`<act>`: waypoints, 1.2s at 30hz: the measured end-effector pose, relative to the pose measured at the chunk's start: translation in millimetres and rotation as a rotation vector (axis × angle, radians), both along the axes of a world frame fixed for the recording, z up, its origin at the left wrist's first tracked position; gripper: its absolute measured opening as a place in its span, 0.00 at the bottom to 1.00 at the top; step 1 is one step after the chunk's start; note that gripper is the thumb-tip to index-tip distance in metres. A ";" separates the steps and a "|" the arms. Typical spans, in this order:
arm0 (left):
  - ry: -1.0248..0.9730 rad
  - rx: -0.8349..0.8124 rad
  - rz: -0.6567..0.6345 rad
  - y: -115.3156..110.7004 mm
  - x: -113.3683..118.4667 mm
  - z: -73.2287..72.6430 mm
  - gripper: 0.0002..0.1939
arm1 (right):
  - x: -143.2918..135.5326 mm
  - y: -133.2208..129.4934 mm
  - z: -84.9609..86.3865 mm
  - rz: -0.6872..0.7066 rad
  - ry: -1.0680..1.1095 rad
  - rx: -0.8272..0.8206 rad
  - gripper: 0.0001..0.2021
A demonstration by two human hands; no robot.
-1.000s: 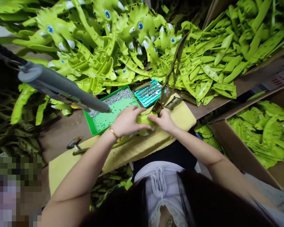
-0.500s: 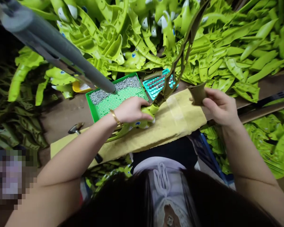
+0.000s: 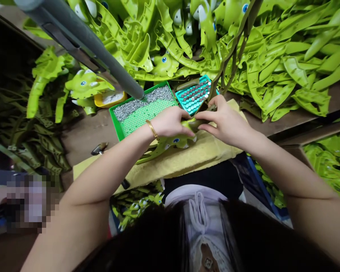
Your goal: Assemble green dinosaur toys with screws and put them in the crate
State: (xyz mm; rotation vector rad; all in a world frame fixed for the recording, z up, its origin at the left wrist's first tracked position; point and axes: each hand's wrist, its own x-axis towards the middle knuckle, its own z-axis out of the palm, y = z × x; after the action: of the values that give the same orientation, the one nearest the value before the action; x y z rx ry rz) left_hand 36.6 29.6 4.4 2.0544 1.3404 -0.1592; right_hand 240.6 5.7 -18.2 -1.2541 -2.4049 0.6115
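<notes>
One lime-green toy piece (image 3: 176, 141) with a blue eye lay on the yellow cloth (image 3: 212, 149) directly in front of you, partly hidden beneath your fingers. Your left hand (image 3: 174, 122) gripped it from above, thumb and fingers about its upper part. Your right hand (image 3: 225, 122) pinched a small olive-brown part (image 3: 201, 120) at the right end of the green one, thumb beneath and fingers over it. Just beyond that hand, long brown strips (image 3: 225, 71) slanted upward; you could not tell from this angle where their lower ends met anything.

Near your left wrist, which wore a gold bracelet (image 3: 152, 129), sat a green tray (image 3: 116, 124) with silver screws (image 3: 158, 95) heaped along its far side. A gray screwdriver (image 3: 113, 64) slanted down with its tip over those screws. Beside the tray, a teal tray (image 3: 188, 108) held rows of small round pieces. A hammer (image 3: 99, 148) lay to the left, partly hidden by your forearm. Farther out, many green toy parts (image 3: 286, 71) were piled across the bench.
</notes>
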 end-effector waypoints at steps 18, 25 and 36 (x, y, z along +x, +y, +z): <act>-0.119 0.121 0.061 -50.8 6.3 24.5 0.38 | -48.7 -36.3 -48.8 -0.224 1.115 -0.624 0.18; -0.182 0.048 -0.051 -33.6 2.8 26.2 0.32 | -69.9 -35.5 -55.1 -0.321 1.186 -0.583 0.16; -0.045 -0.089 -0.028 2.2 22.6 16.7 0.22 | 121.2 18.5 -36.8 -1.093 0.205 -0.013 0.22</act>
State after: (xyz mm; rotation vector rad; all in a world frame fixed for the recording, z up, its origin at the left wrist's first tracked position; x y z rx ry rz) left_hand 59.1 31.8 21.1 1.9914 1.2551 -0.1809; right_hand 361.8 24.2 -55.0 -2.0733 -1.2303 0.3608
